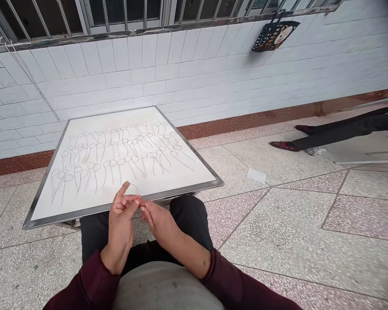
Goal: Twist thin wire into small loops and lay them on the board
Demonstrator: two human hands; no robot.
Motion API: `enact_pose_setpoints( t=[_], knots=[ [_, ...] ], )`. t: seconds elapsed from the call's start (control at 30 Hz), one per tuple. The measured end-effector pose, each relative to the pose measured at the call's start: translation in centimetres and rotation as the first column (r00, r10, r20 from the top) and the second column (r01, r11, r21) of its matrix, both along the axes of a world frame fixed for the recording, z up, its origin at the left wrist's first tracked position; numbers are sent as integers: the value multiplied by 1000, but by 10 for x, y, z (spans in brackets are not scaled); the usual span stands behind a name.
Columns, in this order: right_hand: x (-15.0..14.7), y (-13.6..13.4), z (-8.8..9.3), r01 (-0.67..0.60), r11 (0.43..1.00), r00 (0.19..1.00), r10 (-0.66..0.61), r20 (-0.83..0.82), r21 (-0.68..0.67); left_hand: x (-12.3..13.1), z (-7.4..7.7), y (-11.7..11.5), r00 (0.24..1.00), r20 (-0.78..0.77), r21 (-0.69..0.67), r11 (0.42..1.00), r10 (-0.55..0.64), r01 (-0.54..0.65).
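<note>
Between my two hands, just over the near edge of the table, is a thin wire loop [136,186]. My left hand [122,219] pinches it between thumb and fingers, its index finger pointing up beside the loop. Close against it, my right hand [159,221] has its fingertips pressed together at the base of the same loop; the wire's end is hidden there. Rows of similar looped wires with long tails [127,159] lie spread on the white tabletop [168,189] ahead of both hands.
A metal rim [84,216] borders the tabletop, which stands against a white tiled wall [116,79]. My knees are under its near edge. To the right, a person's legs [336,133] stretch over the floor near a small white piece [256,176]. A patterned bag [273,36] hangs above.
</note>
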State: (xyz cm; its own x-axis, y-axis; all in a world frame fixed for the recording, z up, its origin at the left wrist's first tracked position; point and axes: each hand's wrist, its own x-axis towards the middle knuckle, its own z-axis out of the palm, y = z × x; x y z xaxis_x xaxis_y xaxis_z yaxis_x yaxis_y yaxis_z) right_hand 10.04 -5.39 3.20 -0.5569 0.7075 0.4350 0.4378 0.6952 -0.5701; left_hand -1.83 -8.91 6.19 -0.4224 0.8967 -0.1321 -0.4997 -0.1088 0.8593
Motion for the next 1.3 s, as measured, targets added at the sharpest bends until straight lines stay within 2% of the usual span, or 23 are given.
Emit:
enact_pose_setpoints(
  t=[0.07,0.27,0.33,0.43,0.53,0.63,0.7,0.77,0.83,0.97,1.03,1.13,1.2,1.3],
  knots=[
    [-1,0,-1,1,1000,999,-2,-48,-29,1,-1,0,999,30,0,1000,9,-9],
    [-1,3,-2,-7,997,999,11,-46,77,2,3,-1,995,102,-18,1000,-1,3],
    [0,3,-3,-48,998,992,51,-116,27,2,4,-2,989,145,-8,999,-37,38],
    [1,1,-3,-115,986,963,80,-258,-121,2,4,-2,978,198,19,998,-69,67],
    [0,-1,-1,-208,924,920,74,-385,-321,2,3,-1,977,203,23,998,-69,65],
    [-3,-4,2,-311,810,867,27,-497,-497,3,1,-2,991,132,20,999,-37,35],
    [-4,-6,3,-342,751,855,-1,-518,-566,4,0,-2,999,34,34,999,-2,0],
    [-4,-7,4,-338,727,866,-9,-500,-598,3,-1,-2,998,-62,49,998,29,-26],
    [-3,-8,5,-299,745,886,-16,-464,-596,3,-1,-3,992,-121,57,998,46,-39],
    [1,-6,5,-200,840,933,8,-359,-503,2,0,-4,986,-157,69,996,59,-49],
    [4,-4,2,-170,892,957,48,-285,-419,1,2,-4,985,-163,80,996,58,-45],
    [9,0,-2,-135,970,982,105,-154,-203,-1,5,-5,983,-178,91,996,40,-24],
    [13,3,-3,-135,987,988,126,-94,-88,-3,6,-4,980,-198,97,995,25,-6],
    [15,5,-1,-152,985,982,142,-127,-77,-4,8,-5,968,-249,98,995,15,9]
  ],
)
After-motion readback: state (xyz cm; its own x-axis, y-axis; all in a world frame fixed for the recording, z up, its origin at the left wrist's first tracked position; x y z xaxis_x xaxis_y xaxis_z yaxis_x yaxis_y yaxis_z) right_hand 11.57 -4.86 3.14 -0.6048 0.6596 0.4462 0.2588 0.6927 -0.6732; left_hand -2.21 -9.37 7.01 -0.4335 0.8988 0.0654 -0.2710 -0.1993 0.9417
